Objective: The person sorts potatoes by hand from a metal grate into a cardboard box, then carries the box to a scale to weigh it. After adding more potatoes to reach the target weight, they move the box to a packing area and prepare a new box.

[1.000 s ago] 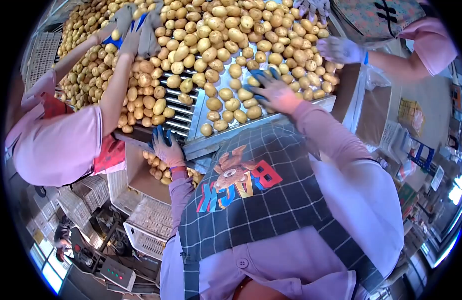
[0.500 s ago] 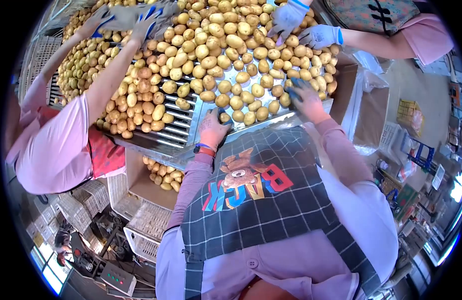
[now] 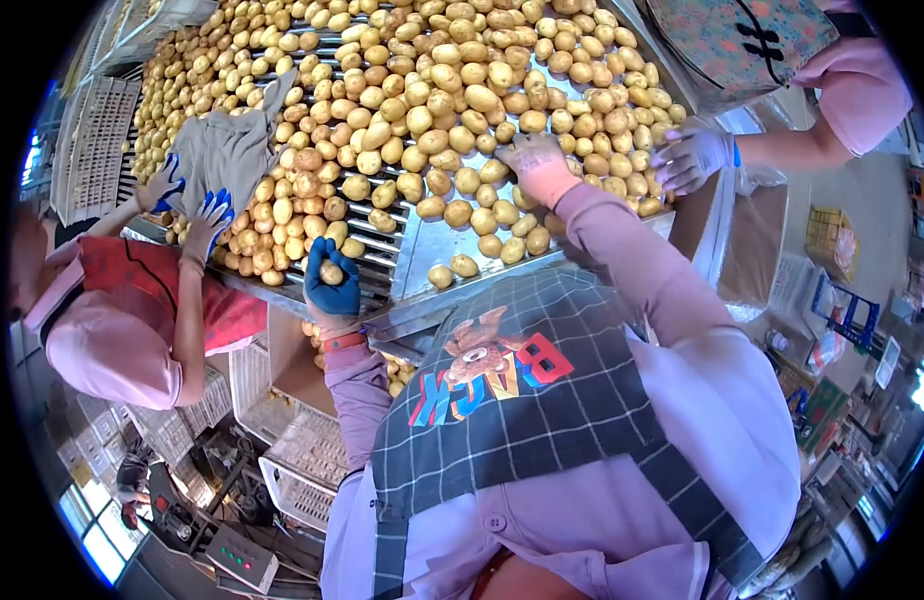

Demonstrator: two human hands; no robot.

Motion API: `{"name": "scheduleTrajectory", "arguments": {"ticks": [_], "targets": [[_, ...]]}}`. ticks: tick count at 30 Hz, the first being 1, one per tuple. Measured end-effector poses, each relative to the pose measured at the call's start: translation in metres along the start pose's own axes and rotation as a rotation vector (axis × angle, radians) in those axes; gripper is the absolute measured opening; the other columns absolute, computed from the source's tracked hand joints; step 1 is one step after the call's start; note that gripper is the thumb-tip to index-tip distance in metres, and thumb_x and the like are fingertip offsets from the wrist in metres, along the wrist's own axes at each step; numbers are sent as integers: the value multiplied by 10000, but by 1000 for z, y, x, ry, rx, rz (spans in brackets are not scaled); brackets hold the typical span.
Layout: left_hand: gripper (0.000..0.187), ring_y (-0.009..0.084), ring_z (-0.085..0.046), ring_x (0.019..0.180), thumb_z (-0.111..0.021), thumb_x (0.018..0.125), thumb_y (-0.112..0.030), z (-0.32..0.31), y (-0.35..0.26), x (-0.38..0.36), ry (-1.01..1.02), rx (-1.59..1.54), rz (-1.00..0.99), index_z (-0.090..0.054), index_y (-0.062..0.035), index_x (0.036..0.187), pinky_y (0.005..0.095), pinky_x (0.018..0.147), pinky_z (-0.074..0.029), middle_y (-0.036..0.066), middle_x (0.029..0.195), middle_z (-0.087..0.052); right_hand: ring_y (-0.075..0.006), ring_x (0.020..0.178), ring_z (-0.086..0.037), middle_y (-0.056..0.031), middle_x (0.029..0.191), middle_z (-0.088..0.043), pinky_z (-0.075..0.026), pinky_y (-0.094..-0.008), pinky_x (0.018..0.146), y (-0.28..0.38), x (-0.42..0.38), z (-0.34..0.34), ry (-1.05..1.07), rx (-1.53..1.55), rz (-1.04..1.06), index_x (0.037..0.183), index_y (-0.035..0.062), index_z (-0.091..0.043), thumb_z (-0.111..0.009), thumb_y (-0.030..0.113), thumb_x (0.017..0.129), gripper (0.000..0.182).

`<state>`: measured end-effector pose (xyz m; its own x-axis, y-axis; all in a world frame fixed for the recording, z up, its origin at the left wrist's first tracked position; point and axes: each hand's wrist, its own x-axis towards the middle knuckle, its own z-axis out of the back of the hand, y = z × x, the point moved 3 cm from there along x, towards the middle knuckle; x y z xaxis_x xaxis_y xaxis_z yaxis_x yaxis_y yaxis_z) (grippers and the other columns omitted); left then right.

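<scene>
My left hand [image 3: 332,295], in a blue-palmed glove, is turned palm up at the table's front edge, its fingers curled around a potato [image 3: 331,272]. My right hand [image 3: 537,163], gloved, lies back up on the heap of potatoes [image 3: 462,100]. Its fingers are spread and bent down among them, with the tips partly hidden. Between my hands, several loose potatoes [image 3: 505,212] rest on a smooth metal plate [image 3: 422,258]. Left of that plate, potatoes lie on metal bars [image 3: 378,262].
At left, a co-worker's gloved hands [image 3: 210,222] touch a grey cloth [image 3: 222,150] on the potatoes. Another co-worker's gloved hand [image 3: 694,160] is at the right edge. A cardboard box [image 3: 747,235] stands at right; a white crate [image 3: 307,465] and box of potatoes sit below left.
My left hand has moved left off the metal plate and turned up, now holding a potato. My right hand has moved left and away from me. The co-worker's cloth has come nearer.
</scene>
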<state>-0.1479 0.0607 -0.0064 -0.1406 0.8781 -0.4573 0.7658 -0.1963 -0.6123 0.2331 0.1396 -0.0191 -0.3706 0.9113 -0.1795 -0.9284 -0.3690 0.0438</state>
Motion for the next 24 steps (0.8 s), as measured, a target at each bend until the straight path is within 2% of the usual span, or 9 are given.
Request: {"name": "scheduleTrajectory", "arguments": {"ticks": [4, 9, 10, 13, 15, 19, 20, 21, 24], "targets": [[516, 151, -584, 893, -553, 874, -114, -46, 40, -36, 214, 389, 22, -439, -44, 1372, 257, 778, -492, 139, 1335, -499, -299, 961, -630, -152, 1017, -650, -495, -426, 840, -7, 7, 24, 22, 560, -265, 1137, 126, -614, -568, 247, 851, 315], [595, 142, -572, 1041, -601, 808, 96, -56, 119, -62, 657, 890, -224, -414, -9, 1364, 228, 820, -482, 102, 1234, -570, -346, 1184, -519, -196, 1273, -546, -413, -413, 1007, 85, -77, 54, 316, 856, 436, 1358, 88, -452, -563, 319, 894, 530], [477, 124, -569, 1021, -652, 827, 26, -99, 109, -77, 431, 505, 260, -486, 2, 1275, 217, 797, -485, 62, 1135, -612, -348, 1217, -497, -186, 1308, -525, -391, -419, 1036, 76, -89, 22, 265, 895, 433, 1353, 100, -463, -564, 305, 896, 511], [394, 105, -579, 925, -672, 854, -53, -81, 102, -70, 294, 771, -71, -542, -5, 1222, 209, 735, -482, 45, 1079, -621, -337, 1284, -450, -171, 1362, -492, -337, -435, 1096, 2, -128, -31, 94, 655, 558, 1314, 141, -514, -563, 257, 893, 440], [341, 71, -556, 782, -633, 904, -138, -65, 58, -43, -84, 356, 173, -558, -19, 1214, 186, 641, -453, 50, 1008, -628, -341, 1293, -439, -161, 1348, -510, -320, -463, 1104, -42, -154, 4, 77, 475, 517, 1242, 150, -580, -573, 250, 885, 371], [397, 77, -588, 727, -620, 907, -194, -15, -12, 17, -208, 947, -383, -535, -17, 1252, 217, 535, -430, 62, 1021, -635, -307, 1098, -591, -135, 1219, -610, -457, -407, 959, -124, -157, -2, 74, 360, 147, 1127, 126, -651, -629, 223, 835, 309], [426, 158, -623, 765, -619, 893, -195, 0, -10, 35, -247, 1241, -248, -524, -2, 1261, 300, 607, -483, 121, 1047, -648, -300, 1018, -618, -123, 1139, -642, -481, -394, 899, -126, -144, 5, 24, 394, -87, 1109, 122, -656, -635, 221, 830, 297], [507, 297, -644, 888, -627, 869, -242, 23, 7, 55, -71, 1742, -701, -489, 7, 1289, 405, 744, -509, 197, 1100, -622, -292, 938, -646, -112, 1059, -674, -505, -381, 839, -119, -128, 17, -28, 426, -321, 1092, 119, -661, -640, 219, 825, 286], [573, 415, -593, 1015, -638, 837, -321, -51, 59, 17, -169, 2044, -441, -477, -55, 1318, 474, 845, -488, 227, 1172, -565, -302, 875, -650, -112, 948, -683, -512, -407, 792, -73, -78, 29, -382, 551, -302, 1063, 120, -668, -643, 237, 800, 289]]}}
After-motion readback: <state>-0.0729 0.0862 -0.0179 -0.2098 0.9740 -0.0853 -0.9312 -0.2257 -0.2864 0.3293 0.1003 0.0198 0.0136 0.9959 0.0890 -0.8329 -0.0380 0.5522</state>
